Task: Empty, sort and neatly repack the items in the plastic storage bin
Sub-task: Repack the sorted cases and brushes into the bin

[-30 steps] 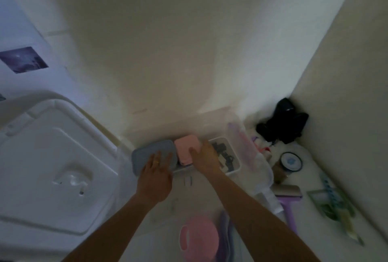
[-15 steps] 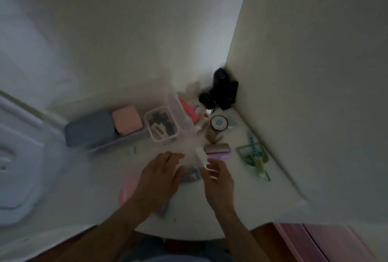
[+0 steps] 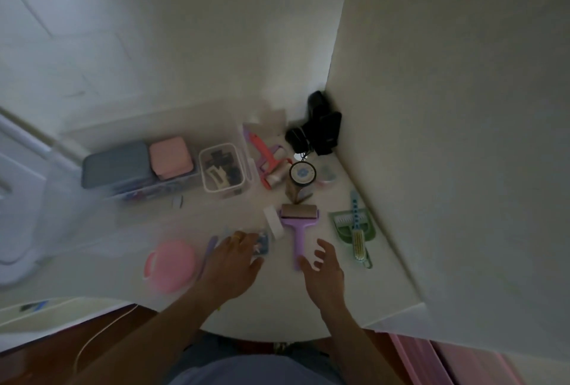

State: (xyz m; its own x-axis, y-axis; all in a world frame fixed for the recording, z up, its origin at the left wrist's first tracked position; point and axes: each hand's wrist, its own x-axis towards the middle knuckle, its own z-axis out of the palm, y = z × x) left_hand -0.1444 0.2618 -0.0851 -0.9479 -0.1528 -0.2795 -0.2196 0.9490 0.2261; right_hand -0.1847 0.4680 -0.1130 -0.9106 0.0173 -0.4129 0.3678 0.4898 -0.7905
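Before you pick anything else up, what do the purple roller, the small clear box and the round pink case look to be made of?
Purple roller: likely matte moulded plastic handle; the brownish drum looks like paper or tape, unclear. Small clear box: see-through rigid plastic, contents visible through its walls. Round pink case: smooth pink plastic probably, though blurred.

Clear plastic bin (image 3: pixel 246 150) holds grey case (image 3: pixel 115 165), pink case (image 3: pixel 170 157).
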